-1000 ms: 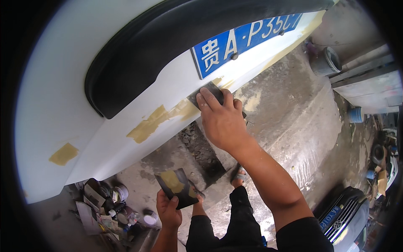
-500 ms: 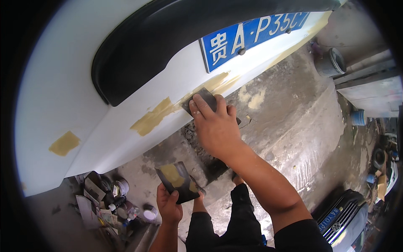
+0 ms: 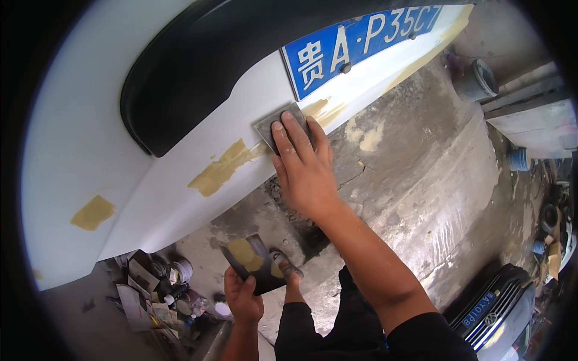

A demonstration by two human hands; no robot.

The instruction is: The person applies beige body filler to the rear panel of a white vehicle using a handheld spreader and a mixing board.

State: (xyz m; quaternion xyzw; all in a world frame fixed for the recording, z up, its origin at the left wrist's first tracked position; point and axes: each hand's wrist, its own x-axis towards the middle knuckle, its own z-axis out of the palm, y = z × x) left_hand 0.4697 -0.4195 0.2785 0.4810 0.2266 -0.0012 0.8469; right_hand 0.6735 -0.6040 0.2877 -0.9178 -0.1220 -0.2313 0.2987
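My right hand (image 3: 307,177) presses a thin dark grey spreader (image 3: 268,126) against the white bumper (image 3: 150,216), fingers lying over it, just below a blue licence plate (image 3: 325,75) and black trim (image 3: 174,102). Pale yellow filler patches (image 3: 220,168) mark the bumper on either side of the spreader and farther left. Lower down, my left hand (image 3: 244,298) grips a dark flat board (image 3: 253,265) smeared with the same yellow filler, thumb over its near edge.
Cluttered cans and containers (image 3: 180,283) lie at lower left. A stained concrete floor (image 3: 415,180) with a dark trench (image 3: 304,231) spreads below. A grey bucket (image 3: 475,81) and blue pail (image 3: 518,159) stand at right, near another car's front end (image 3: 490,310) and piled parts.
My right hand and the spreader have risen slightly up the bumper toward the plate, the fingers now flatter on the blade. My left hand and board have barely moved.
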